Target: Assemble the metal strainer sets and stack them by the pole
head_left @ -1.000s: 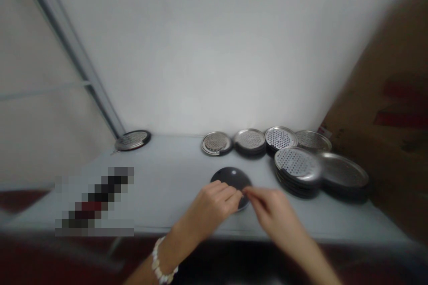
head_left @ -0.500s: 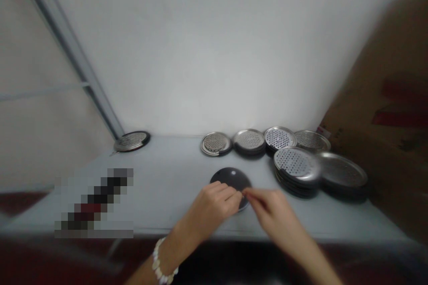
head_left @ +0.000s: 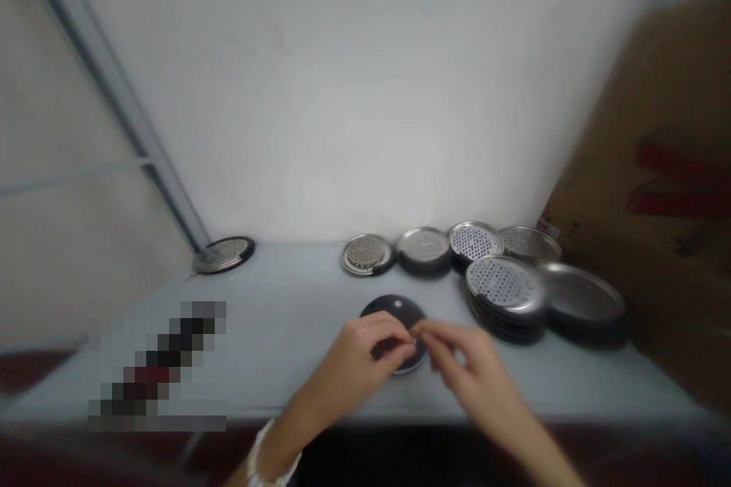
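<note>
A dark round disc [head_left: 394, 310] with a small pale hole lies flat on the white table [head_left: 285, 319] near its front edge. My left hand [head_left: 359, 365] and my right hand [head_left: 465, 365] meet over the disc's near rim, fingertips pinched together at its edge. Both hands have curled fingers touching the disc. Whatever small thing sits between the fingertips is too blurred to name. A beaded bracelet [head_left: 260, 464] circles my left wrist.
Several stacks of perforated metal discs [head_left: 502, 285] stand at the back right, with a plain metal plate [head_left: 579, 295] beside them. One more perforated disc [head_left: 222, 253] lies at the back left. A brown cardboard box [head_left: 656, 190] fills the right side. A white wall is behind.
The view has dipped slightly, so everything sits a little lower. My left fingers have curled more over the dark disc's near edge; both hands stay at the same spot.
</note>
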`<control>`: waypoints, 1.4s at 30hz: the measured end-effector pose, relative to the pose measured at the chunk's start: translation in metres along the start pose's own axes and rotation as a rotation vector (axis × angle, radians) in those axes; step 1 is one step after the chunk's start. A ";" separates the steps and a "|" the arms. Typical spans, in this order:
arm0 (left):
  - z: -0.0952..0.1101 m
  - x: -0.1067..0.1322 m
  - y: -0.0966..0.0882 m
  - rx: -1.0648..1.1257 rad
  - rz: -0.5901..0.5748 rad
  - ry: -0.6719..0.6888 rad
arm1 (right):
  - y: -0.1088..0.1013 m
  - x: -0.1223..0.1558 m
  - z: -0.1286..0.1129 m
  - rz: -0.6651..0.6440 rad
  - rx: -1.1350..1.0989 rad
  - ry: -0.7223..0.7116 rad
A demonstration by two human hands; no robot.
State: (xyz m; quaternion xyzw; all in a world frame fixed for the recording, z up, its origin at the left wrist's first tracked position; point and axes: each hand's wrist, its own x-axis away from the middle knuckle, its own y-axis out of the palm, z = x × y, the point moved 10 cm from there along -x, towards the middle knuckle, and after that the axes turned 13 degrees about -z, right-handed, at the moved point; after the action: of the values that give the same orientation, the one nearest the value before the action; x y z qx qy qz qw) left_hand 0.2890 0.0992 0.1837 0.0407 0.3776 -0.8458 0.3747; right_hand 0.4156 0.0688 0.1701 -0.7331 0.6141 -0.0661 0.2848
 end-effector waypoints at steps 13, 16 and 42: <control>-0.008 0.003 0.000 0.018 -0.014 -0.117 | 0.004 0.004 -0.012 0.029 0.082 -0.072; -0.012 0.003 0.000 -0.035 0.010 -0.120 | 0.010 0.005 -0.010 0.043 0.111 -0.104; -0.022 0.004 -0.012 0.171 0.025 -0.208 | 0.015 0.012 -0.025 0.147 0.145 -0.242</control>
State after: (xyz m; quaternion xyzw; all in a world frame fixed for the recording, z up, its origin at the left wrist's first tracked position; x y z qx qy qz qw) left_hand 0.2734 0.1165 0.1739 -0.0107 0.2628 -0.8698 0.4175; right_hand 0.3943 0.0482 0.1805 -0.6664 0.6206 -0.0004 0.4132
